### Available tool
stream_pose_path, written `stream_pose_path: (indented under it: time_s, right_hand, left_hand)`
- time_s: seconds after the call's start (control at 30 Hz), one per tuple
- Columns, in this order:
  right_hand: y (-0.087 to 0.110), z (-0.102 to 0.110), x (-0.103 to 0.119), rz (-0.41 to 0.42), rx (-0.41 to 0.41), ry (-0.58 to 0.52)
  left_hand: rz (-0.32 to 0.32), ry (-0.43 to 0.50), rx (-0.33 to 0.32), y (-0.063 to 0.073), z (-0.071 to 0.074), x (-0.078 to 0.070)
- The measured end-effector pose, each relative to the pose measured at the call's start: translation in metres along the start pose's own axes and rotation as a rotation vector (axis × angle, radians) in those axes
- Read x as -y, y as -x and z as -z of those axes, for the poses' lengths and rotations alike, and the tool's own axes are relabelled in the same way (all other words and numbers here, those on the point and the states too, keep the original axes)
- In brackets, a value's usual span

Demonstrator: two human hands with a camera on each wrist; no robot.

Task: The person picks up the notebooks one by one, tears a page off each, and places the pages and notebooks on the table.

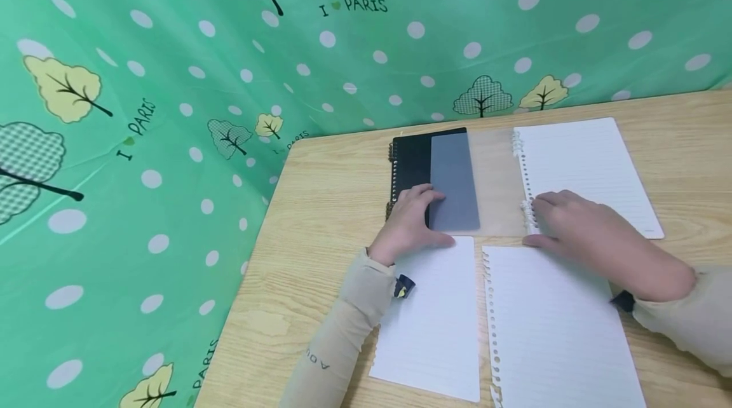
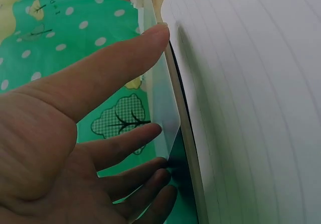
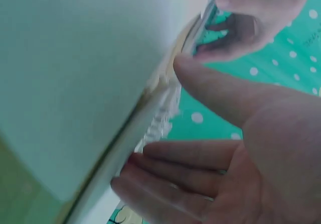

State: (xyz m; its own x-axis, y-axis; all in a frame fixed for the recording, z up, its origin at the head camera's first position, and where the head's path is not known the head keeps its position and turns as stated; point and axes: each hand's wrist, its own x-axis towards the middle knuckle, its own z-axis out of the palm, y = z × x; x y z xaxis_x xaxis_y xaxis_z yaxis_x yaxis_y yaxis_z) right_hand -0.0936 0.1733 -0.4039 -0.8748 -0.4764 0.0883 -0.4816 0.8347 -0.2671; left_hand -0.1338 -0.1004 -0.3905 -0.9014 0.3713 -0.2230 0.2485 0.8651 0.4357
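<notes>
My left hand (image 1: 407, 225) is spread low over the black notebook (image 1: 410, 157) and a translucent grey sheet (image 1: 454, 173) lying across it. Its fingertips meet the grey sheet in the left wrist view, with nothing gripped. Beside the lower white binder rings (image 1: 529, 220) of an opened notebook, its ruled pages (image 1: 577, 160) to the right, hovers or rests my right hand (image 1: 577, 230). The right wrist view shows those fingers fairly straight against the ringed edge; exact contact is hard to tell. A clear cover (image 1: 497, 179) stretches left from the rings.
Two lots of loose ruled paper lie nearer me: a smaller one (image 1: 437, 332) under the left forearm and a larger one (image 1: 560, 332) with a punched left edge. The wooden table (image 1: 297, 230) meets a green patterned cloth (image 1: 171, 65) at its back and left.
</notes>
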Motion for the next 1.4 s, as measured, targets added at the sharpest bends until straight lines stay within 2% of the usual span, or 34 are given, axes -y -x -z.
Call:
stream_pose_path:
  time_s: [0.2, 0.37, 0.53, 0.67, 0.9, 1.0, 1.13, 1.23, 1.4]
  right_hand:
    - [0.000, -0.002, 0.009, -0.013, -0.058, 0.034]
    - [0.000, -0.004, 0.010, -0.008, -0.074, 0.045]
    - [0.002, -0.007, 0.012, 0.016, -0.098, 0.061]
    - [0.003, -0.007, 0.013, 0.046, -0.121, 0.082]
    - [0.004, -0.005, 0.014, 0.051, -0.090, 0.108]
    - [0.005, -0.005, 0.015, 0.053, -0.087, 0.116]
    - [0.006, -0.006, 0.014, 0.059, -0.095, 0.130]
    - [0.007, -0.007, 0.012, 0.060, -0.104, 0.131]
    - [0.006, -0.007, 0.012, 0.062, -0.108, 0.118]
  left_hand:
    - [-0.009, -0.005, -0.016, 0.000, -0.001, 0.000]
    - [-0.001, -0.007, -0.023, 0.000, -0.001, -0.001]
    - [-0.004, 0.009, -0.040, -0.001, -0.002, -0.001]
    - [0.009, 0.035, -0.028, 0.000, -0.001, 0.002]
    - [0.054, 0.195, 0.012, 0.000, 0.004, 0.003]
    - [0.095, 0.313, 0.014, 0.001, 0.007, 0.003]
    - [0.135, 0.533, -0.001, 0.001, 0.010, 0.004]
    - [0.128, 0.640, -0.038, 0.003, 0.012, 0.005]
    - [0.098, 0.653, -0.119, 0.004, 0.015, 0.003]
